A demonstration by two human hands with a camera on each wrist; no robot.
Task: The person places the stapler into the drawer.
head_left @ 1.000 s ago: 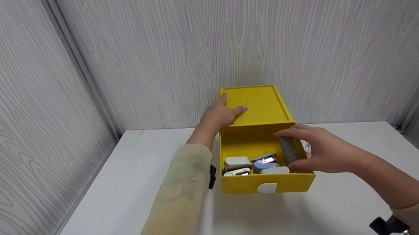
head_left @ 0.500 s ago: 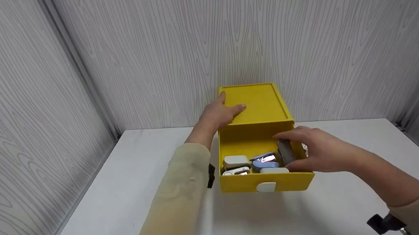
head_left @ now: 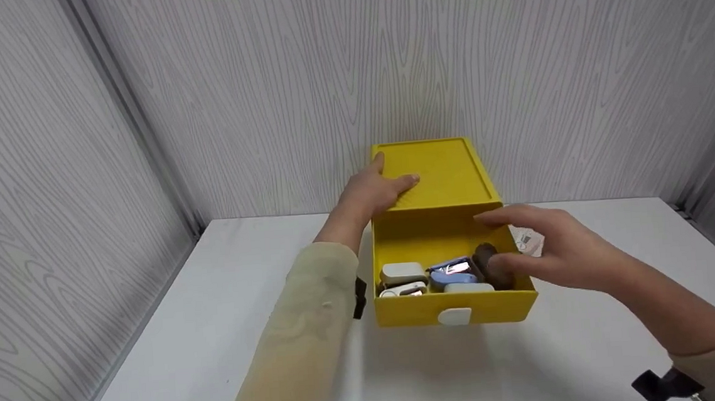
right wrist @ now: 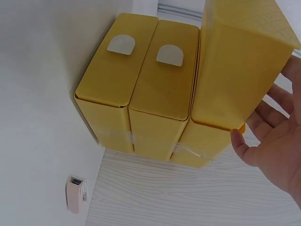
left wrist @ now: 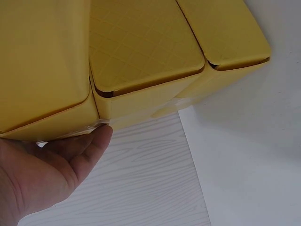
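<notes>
The right hand is held with fingers spread and relaxed over the open top drawer, its thumb beside a small dark stapler lying at the drawer's right end; nothing is gripped. The stapler is judged stiff, light and smooth, best pinched across its narrow sides. The left hand is pressed flat on the yellow drawer unit, fingers straight. The unit stands on a white surface, against grey wood-grain walls.
</notes>
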